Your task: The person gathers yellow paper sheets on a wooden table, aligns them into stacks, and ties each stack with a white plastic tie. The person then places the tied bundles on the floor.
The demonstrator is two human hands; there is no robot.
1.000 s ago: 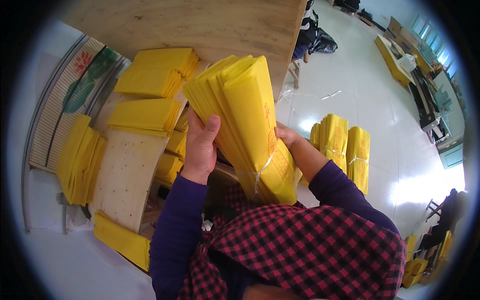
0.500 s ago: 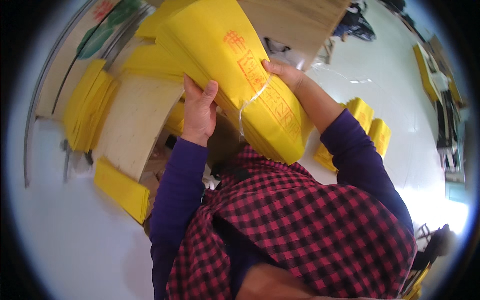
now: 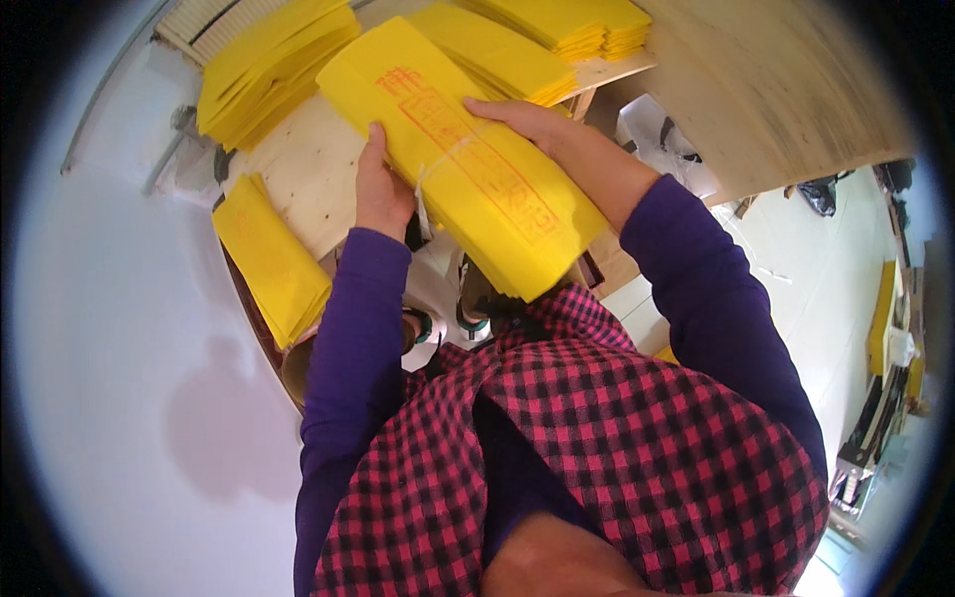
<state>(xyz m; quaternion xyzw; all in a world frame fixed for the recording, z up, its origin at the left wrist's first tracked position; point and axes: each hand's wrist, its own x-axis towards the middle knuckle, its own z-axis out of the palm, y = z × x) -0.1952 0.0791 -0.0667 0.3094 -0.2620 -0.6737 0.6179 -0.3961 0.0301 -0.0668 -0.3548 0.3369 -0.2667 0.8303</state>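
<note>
Both hands, left & right, grip yellow bundle edges; stacks near.

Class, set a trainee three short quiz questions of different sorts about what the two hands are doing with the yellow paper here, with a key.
1. True or false: both hands grip one tied bundle of yellow paper.
2. Which hand lies on the bundle's printed top face? A) left hand B) right hand
3. Fill in: a pale ____ is tied across the bundle's middle.

Key: 1 true; 2 B; 3 string. The left hand grips the bundle's side edge. More yellow stacks lie on the wooden board beyond.
</note>
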